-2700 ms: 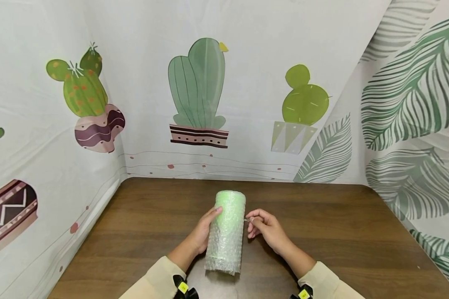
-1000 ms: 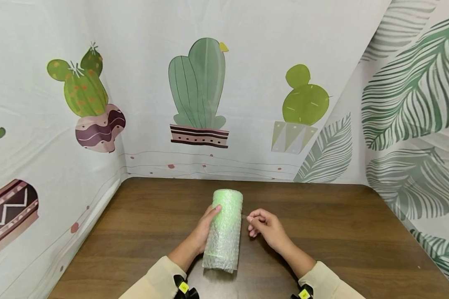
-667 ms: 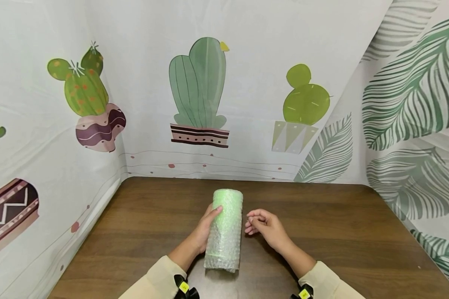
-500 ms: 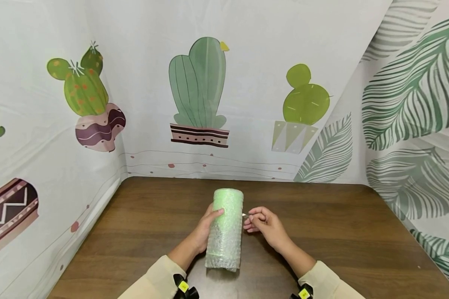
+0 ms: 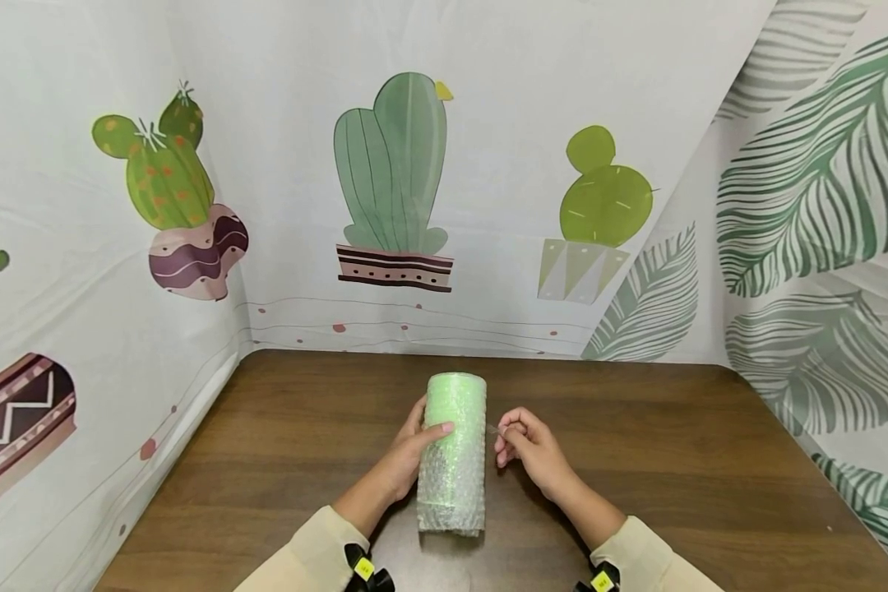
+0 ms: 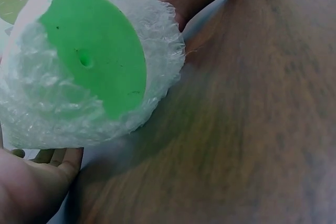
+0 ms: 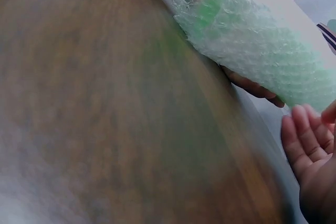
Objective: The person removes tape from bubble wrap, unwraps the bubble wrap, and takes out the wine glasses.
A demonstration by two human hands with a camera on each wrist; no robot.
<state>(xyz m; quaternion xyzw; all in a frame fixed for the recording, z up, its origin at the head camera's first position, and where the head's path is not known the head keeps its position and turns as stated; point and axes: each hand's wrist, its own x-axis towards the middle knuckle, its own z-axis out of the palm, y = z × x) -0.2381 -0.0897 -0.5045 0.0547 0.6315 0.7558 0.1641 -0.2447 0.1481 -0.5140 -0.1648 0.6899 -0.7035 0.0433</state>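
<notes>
A green cylinder in clear bubble wrap (image 5: pixel 455 469) leans over the table, its top farther from me. My left hand (image 5: pixel 407 452) grips it from the left side, thumb across the front and the other fingers hidden behind. In the left wrist view, the near end shows a green disc (image 6: pixel 105 51) with a small central hole, ringed by loose wrap edges. Just right of the cylinder, my right hand (image 5: pixel 533 452) pinches a thin clear strip (image 5: pixel 492 429), like tape, that reaches to the wrap's side. The right wrist view hides this strip behind the fingers (image 7: pixel 296 142).
The dark wooden table (image 5: pixel 673 460) lies under both hands. A white cloth (image 5: pixel 289 205) printed with cacti hangs behind the table and along its left side. Another cloth with leaf prints (image 5: pixel 814 189) hangs at the right.
The wrapped cylinder has shifted slightly right and stands straighter in view. My left thumb has moved farther across it. My right hand has drawn slightly right, the clear strip stretched between.
</notes>
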